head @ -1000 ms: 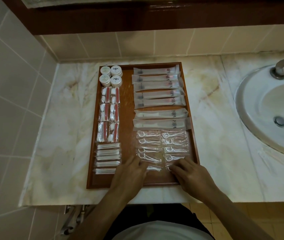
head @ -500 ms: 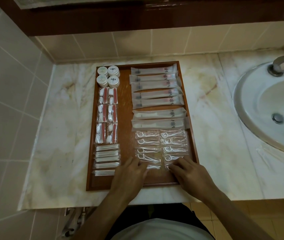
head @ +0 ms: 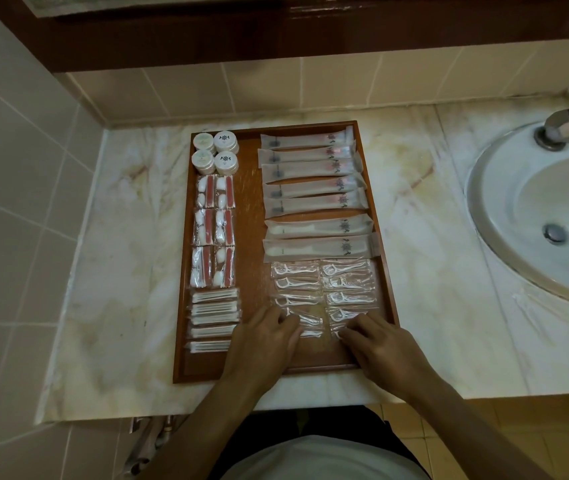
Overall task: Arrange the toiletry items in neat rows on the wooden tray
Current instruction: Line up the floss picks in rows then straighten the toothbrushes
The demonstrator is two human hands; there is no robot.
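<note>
The wooden tray lies on the marble counter and holds rows of toiletries. Several white round jars sit at its far left corner, with red-and-white sachets and cotton swab packs below them. Long toothbrush packets fill the right column. Clear floss pick packets lie in two columns at the near right. My left hand touches the nearest floss packet of the left column. My right hand touches the nearest one of the right column with bent fingertips.
A white sink with a metal tap sits at the right. Tiled walls close off the left and back. Bare marble counter lies on both sides of the tray.
Both hands stay on the nearest floss packets with only slight finger shifts. The camera view has tilted a little.
</note>
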